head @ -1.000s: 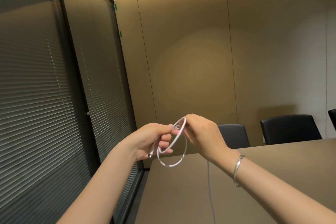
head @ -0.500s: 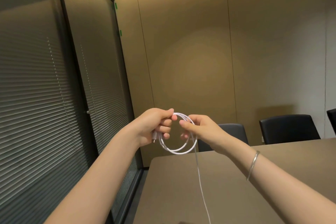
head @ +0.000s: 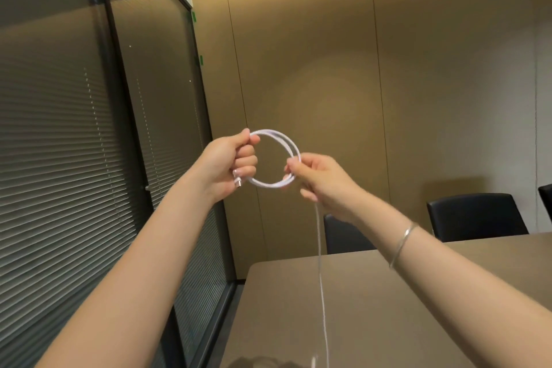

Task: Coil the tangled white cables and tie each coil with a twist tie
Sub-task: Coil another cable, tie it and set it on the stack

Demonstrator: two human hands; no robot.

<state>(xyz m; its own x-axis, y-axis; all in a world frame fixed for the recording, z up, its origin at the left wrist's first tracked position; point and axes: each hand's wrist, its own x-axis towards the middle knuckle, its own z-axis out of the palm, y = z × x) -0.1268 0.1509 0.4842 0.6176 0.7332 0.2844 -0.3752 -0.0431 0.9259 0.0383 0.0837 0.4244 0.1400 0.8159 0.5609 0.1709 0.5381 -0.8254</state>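
Ideally, coil [head: 273, 158] is kept gripped by left hand [head: 228, 166] while loose tail [head: 321, 278], pinched by right hand [head: 316, 178], is fed round evenly above table [head: 388, 293].

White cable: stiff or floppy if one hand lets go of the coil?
Likely floppy: the thin white round cable hangs straight from the right hand. Loops probably spring apart, since only the left hand and right hand pinch them. Looks light.

Smooth plastic cable showing against matt room surfaces

The white cable [head: 279, 140] is looking smooth and faintly glossy, like plastic, with a metallic plug tip. The bracelet [head: 401, 243] is gleaming as polished metal. The table [head: 388, 308] is showing a smooth brown satin top; 2 black chairs [head: 475, 215] are looking like matt leather; the wall panels [head: 313, 54] are appearing matt.
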